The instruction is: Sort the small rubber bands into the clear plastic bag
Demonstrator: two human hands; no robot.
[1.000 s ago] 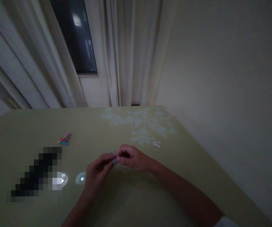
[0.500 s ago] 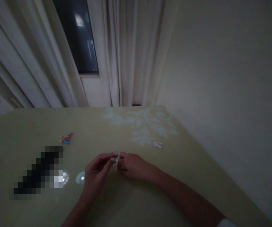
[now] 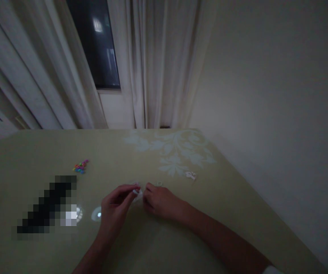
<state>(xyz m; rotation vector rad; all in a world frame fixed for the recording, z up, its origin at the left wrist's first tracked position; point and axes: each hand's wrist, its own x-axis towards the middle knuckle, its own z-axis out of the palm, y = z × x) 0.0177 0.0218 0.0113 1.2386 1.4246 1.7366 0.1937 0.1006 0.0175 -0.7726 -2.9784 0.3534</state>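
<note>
Left hand (image 3: 116, 202) pinches a small whitish piece (image 3: 137, 192) between thumb and fingertips above a glossy tabletop (image 3: 52, 150).
The piece looks pale and slightly shiny, its shape blurred; the right hand (image 3: 161, 201) curls just beside it, fingers bent inward, any grip hidden. A white ring (image 3: 159, 183) lies just beyond that hand, with multicoloured bits (image 3: 80, 166) heaped well apart at left.

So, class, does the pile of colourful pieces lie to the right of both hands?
No, the colourful pieces lie on the table, farther left than the left hand.
</note>
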